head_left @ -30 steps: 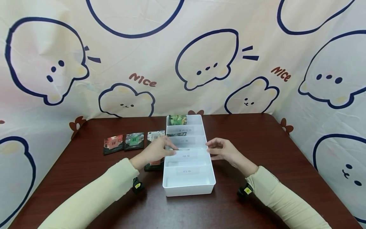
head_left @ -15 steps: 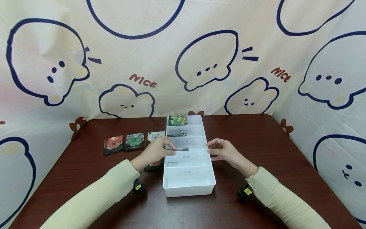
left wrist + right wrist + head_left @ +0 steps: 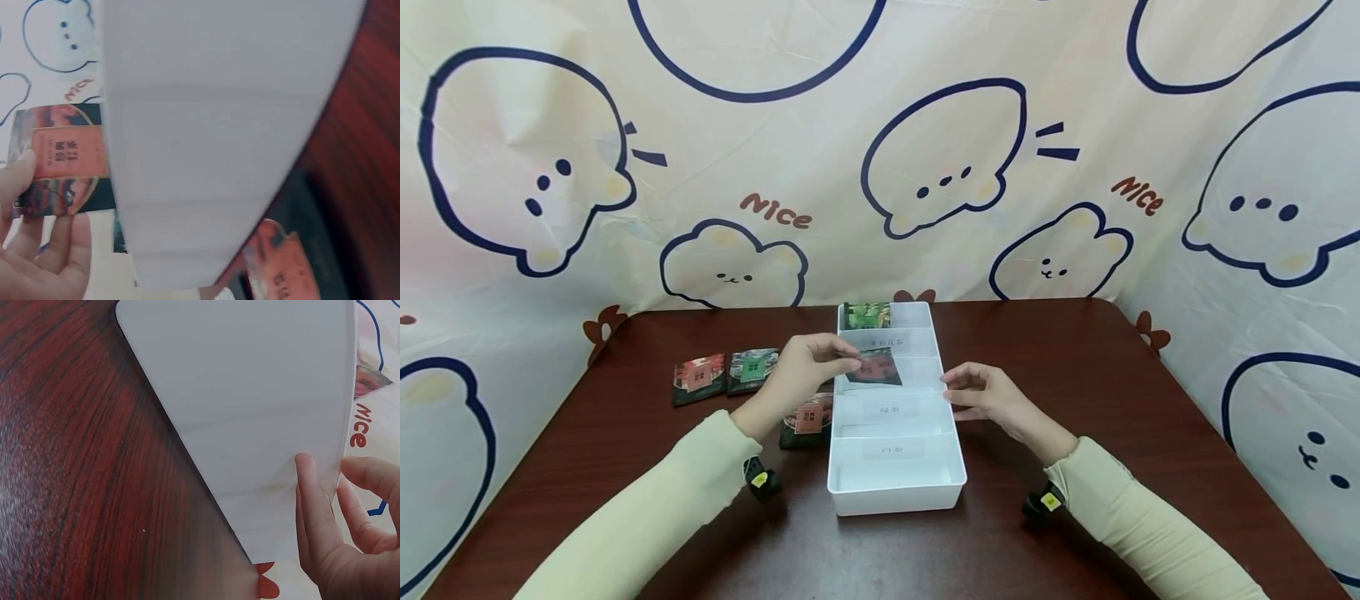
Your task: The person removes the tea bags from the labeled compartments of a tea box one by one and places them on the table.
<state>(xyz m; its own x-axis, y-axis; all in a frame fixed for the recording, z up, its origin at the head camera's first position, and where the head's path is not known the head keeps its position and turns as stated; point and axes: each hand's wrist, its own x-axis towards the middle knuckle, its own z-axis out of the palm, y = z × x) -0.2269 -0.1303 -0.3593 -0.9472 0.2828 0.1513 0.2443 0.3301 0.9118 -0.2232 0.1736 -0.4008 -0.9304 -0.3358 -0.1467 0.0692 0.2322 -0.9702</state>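
My left hand (image 3: 808,371) pinches a dark tea sachet (image 3: 878,367) with a red label between thumb and fingers. It holds the tea sachet tilted above the middle compartments of a long white divided box (image 3: 895,497). In the left wrist view the label of the tea sachet (image 3: 69,156) faces the camera, its edge passing behind the box wall. At the box's right side, my right hand (image 3: 988,398) grips the wall; in the right wrist view a finger lies along the outer face and others are at the rim. A green tea sachet (image 3: 867,316) stands in the far compartment.
On the dark wooden table (image 3: 715,492), left of the box, lie a red-label sachet (image 3: 698,377), a green-label sachet (image 3: 752,370) and an orange-label sachet (image 3: 807,419) close against the box. Paper labels mark the box's dividers. A patterned cloth (image 3: 955,275) hangs behind.
My left hand has lifted the tea sachet up out of the box and moved it away from me, turning its label into view. The right hand has stayed at the box wall.
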